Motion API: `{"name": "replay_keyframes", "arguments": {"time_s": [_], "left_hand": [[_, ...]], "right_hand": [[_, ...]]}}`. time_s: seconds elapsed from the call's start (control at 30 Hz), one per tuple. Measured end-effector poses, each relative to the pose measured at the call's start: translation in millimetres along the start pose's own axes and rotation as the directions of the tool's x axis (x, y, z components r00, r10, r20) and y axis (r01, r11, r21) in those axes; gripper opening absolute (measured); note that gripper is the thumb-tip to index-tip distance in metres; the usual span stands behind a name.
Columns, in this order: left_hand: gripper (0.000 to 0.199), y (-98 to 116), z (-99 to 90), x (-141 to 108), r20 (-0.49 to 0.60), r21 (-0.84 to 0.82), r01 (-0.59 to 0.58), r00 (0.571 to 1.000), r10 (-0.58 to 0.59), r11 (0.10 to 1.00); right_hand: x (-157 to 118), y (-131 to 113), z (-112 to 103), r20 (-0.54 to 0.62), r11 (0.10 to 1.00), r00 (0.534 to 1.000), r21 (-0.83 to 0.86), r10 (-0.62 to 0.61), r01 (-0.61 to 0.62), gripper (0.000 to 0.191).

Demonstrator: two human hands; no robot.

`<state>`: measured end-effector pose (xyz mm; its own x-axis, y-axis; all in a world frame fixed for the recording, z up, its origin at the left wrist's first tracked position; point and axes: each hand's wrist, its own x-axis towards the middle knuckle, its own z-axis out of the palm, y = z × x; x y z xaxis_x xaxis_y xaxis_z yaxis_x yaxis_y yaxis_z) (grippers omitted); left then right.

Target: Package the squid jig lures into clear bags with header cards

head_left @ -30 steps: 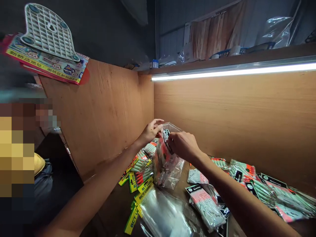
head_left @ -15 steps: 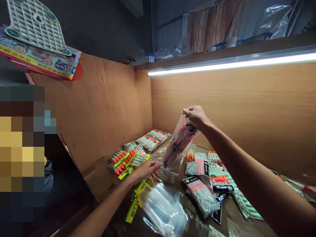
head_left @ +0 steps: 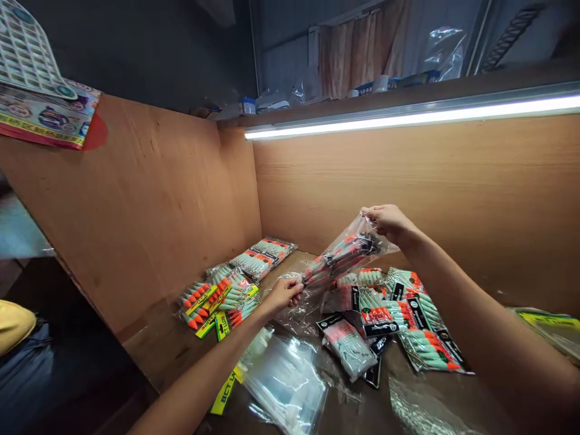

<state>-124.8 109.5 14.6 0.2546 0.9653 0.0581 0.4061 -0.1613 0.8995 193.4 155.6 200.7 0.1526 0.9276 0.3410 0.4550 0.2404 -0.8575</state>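
Observation:
A clear plastic bag (head_left: 342,257) with dark and orange packs inside hangs at a slant between my hands. My right hand (head_left: 390,221) pinches its upper end. At the lower end, the fingers of my left hand (head_left: 285,293) are closed on the bag. Below my left hand lies a pile of clear plastic sleeves (head_left: 290,377) with yellow header cards (head_left: 223,393). To the right are several packs of pale green and orange lures (head_left: 380,314), some with black labels. A grey-white pack (head_left: 348,347) rests in front of them.
More lure packs with yellow labels (head_left: 217,299) lie at left, with larger packs (head_left: 263,257) behind. Plywood walls (head_left: 181,199) enclose the bench at left and back. A lit tube lamp (head_left: 408,118) runs under a shelf. A clear bag of small metallic pieces (head_left: 421,405) lies front right.
My right hand has moved right and slightly down, tilting the bag flatter. My left hand has come up to the bag's lower end and closed on it. The view has turned right.

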Motion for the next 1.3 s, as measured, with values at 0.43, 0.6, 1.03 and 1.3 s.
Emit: {"name": "replay_keyframes", "arguments": {"time_s": [0.43, 0.6, 1.03, 1.3], "left_hand": [[0.027, 199, 50.5, 93, 0.137, 0.315, -0.549, 0.833, 0.535, 0.774], [0.024, 214, 59.8, 94, 0.225, 0.330, -0.643, 0.765, 0.604, 0.691], [0.048, 113, 41.7, 65, 0.038, 0.197, -0.209, 0.978, 0.206, 0.958], [0.058, 118, 43.2, 94, 0.130, 0.133, -0.233, 0.968, 0.216, 0.963]], "right_hand": [[-67, 30, -5, 0.269, 0.717, 0.833, -0.424, -0.484, 0.554, 0.035], [-63, 19, -16, 0.149, 0.709, 0.888, -0.552, -0.435, 0.440, 0.027], [-78, 18, -11, -0.108, 0.721, 0.922, -0.659, -0.372, 0.214, 0.032], [-24, 17, -48, -0.283, 0.868, 0.922, -0.485, -0.265, 0.101, 0.027]]}}
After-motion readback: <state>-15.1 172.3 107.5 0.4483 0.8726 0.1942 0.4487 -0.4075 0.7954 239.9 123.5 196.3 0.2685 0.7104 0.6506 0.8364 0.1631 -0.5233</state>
